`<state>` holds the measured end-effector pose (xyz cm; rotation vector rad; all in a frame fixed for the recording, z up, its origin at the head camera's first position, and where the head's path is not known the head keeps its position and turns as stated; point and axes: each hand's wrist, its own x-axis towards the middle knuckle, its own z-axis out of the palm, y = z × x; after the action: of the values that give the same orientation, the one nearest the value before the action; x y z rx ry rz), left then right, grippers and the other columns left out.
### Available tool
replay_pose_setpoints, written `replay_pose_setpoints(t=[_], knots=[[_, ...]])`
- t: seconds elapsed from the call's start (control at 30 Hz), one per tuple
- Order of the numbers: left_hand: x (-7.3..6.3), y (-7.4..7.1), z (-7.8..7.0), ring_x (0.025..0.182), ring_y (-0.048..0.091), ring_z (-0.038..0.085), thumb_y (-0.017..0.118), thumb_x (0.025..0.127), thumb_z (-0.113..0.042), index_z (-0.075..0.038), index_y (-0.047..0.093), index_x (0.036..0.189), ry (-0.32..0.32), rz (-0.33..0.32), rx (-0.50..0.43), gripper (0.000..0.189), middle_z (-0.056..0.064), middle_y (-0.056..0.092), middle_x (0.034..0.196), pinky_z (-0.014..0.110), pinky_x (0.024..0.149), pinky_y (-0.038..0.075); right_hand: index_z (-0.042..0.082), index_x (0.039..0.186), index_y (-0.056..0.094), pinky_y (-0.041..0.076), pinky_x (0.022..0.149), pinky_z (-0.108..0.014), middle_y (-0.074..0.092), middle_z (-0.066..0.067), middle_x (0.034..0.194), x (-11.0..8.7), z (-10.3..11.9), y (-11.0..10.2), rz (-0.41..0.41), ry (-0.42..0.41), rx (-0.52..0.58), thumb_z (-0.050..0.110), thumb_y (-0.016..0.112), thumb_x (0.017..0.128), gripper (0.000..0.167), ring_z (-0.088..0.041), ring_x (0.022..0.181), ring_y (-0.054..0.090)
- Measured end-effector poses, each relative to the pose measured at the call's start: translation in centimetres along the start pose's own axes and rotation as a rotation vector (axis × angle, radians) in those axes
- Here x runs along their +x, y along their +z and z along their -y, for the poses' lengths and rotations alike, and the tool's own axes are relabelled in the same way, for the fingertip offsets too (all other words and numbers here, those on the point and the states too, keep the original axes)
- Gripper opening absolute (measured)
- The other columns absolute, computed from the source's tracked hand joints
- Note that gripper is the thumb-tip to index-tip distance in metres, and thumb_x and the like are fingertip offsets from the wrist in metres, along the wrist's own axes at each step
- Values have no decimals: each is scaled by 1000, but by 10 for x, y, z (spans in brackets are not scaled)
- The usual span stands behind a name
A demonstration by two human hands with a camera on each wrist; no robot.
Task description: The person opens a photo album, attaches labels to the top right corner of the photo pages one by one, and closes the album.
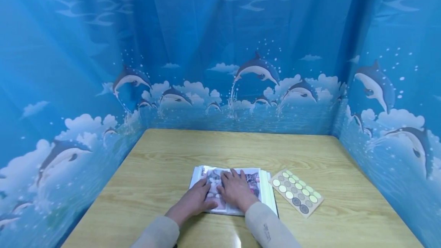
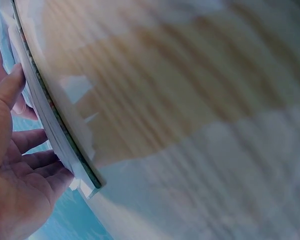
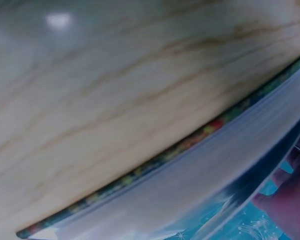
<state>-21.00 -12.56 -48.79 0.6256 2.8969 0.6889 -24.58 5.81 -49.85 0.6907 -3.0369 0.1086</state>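
Observation:
An open photo album [image 1: 266, 191] lies on the table with clear-sleeved pages. A cat photo [image 1: 253, 180] shows on its right page, and a pale picture [image 1: 214, 181] on the left page is partly covered by hands. My left hand [image 1: 193, 201] rests on the left page, fingers extended and thumb spread near the lower edge. Close to the middle fold, my right hand [image 1: 237, 190] presses flat with its fingers pointing away. In the left wrist view the left fingers [image 2: 57, 177] touch the page block. The right wrist view shows the album's thick page edges [image 3: 155, 200] and multicoloured cover rim.
Right of the album lies a sheet of round stickers [image 1: 298, 191], pale green and grey, set at an angle. The wood-grain table [image 1: 165, 156] is bordered by blue dolphin-print curtains [image 1: 206, 49] at the back and both sides.

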Motion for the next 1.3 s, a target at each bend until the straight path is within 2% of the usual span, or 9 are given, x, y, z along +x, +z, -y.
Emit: replay_pose_setpoints(t=[0.27, 0.47, 0.57, 0.8, 1.07, 1.3], knots=[[0, 1, 1, 135, 39, 46, 74, 87, -43, 10, 50, 138, -1, -6, 12, 77, 33, 37, 148, 55, 111, 34, 9, 143, 52, 24, 114, -62, 50, -8, 146, 2, -1, 1, -38, -15, -2, 44, 46, 102, 54, -35, 140, 37], [-1, 3, 2, 134, 40, 46, 74, 87, -40, 12, 51, 135, 33, -22, 14, 75, 34, 39, 146, 54, 111, 35, 8, 142, 52, 24, 115, -61, 50, -10, 146, 3, -3, 1, -42, -23, 22, 45, 44, 103, 55, -35, 141, 36], [-1, 3, 2, 134, 41, 46, 75, 87, -40, 12, 52, 135, 41, -29, 22, 74, 34, 40, 145, 54, 110, 36, 8, 143, 50, 22, 116, -60, 47, -12, 147, 3, -3, 0, -31, -21, 35, 47, 43, 103, 56, -34, 142, 34], [0, 1, -1, 135, 40, 44, 73, 87, -43, 10, 51, 136, 12, -8, 25, 75, 32, 38, 147, 54, 111, 35, 8, 144, 48, 20, 116, -61, 42, -14, 151, 6, -5, 0, -17, -30, 36, 49, 42, 103, 58, -36, 144, 30], [0, 2, 0, 133, 42, 44, 74, 87, -41, 11, 53, 134, 47, -35, 42, 73, 33, 41, 145, 53, 110, 36, 11, 150, 42, 17, 118, -59, 36, -10, 156, 7, -4, 4, 33, -48, 5, 53, 35, 104, 63, -34, 146, 26], [0, 3, 2, 134, 41, 45, 76, 86, -41, 11, 52, 135, 30, -28, 36, 76, 33, 39, 146, 54, 111, 35, 10, 150, 43, 19, 117, -58, 37, -10, 156, 1, -2, 1, 12, -57, 18, 51, 38, 104, 61, -33, 144, 30]])
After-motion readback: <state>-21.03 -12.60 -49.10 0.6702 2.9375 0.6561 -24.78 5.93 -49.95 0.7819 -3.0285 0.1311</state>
